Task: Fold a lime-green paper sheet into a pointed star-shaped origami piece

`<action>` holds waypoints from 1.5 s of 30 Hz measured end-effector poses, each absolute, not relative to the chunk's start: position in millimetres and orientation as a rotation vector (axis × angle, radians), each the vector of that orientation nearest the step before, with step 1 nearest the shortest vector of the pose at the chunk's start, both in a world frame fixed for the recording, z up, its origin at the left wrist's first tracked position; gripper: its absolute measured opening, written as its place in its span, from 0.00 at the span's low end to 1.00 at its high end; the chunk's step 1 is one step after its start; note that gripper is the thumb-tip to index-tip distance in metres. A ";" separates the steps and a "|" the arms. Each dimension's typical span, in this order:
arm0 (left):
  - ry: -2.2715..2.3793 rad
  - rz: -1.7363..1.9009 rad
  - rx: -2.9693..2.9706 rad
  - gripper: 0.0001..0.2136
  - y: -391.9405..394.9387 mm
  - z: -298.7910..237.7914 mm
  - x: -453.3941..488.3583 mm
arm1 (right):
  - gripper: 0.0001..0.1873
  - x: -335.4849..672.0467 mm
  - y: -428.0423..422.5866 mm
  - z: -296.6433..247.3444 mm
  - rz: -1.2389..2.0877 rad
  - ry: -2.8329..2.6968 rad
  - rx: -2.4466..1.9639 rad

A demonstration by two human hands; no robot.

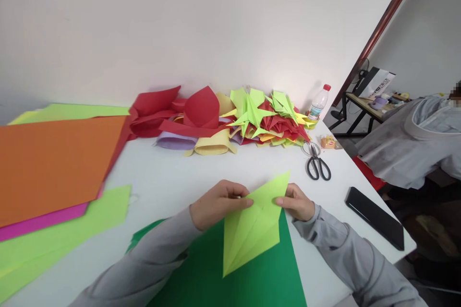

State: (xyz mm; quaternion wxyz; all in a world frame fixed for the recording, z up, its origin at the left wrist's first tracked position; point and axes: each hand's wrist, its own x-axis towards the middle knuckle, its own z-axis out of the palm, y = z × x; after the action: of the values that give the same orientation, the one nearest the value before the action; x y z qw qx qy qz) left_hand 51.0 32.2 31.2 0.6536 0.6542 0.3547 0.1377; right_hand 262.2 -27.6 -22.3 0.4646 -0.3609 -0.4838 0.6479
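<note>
A lime-green sheet of folding paper (257, 223), creased along several lines, is held up between both hands over a dark green sheet (201, 271). On its upper left edge my left hand (219, 204) pinches it, thumb on the near face and fingers behind. My right hand (297, 202) grips the right edge the same way, its thumb lying on the paper. The lower corner of the lime paper points down towards me. Both hands' other fingertips are partly hidden behind the paper.
Folded paper pieces (248, 110) and red paper hats (201, 110) line the wall. Large orange sheets (54, 163) lie left. Black-handled scissors (317, 165), a bottle (319, 103) and a phone (374, 217) are right. A person in grey (399, 139) is beyond the table.
</note>
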 end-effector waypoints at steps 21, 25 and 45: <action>0.865 0.421 1.649 0.14 34.6 20.5 53.5 | 0.19 255.6 -25.7 -21.8 1.411 -0.985 -1.043; 0.851 0.390 1.680 0.14 33.4 31.5 52.2 | 0.23 255.0 -25.2 -20.2 1.427 -0.917 -1.034; 0.901 0.404 1.527 0.14 37.4 33.9 50.3 | 0.22 259.2 -18.6 -23.0 1.474 -0.886 -0.975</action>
State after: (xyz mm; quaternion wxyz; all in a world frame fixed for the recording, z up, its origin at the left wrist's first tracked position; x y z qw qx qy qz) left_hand 50.3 37.4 33.9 0.6143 0.6626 0.3910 0.1751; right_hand 259.2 -18.6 -23.0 0.5498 -0.4118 -0.3744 0.6228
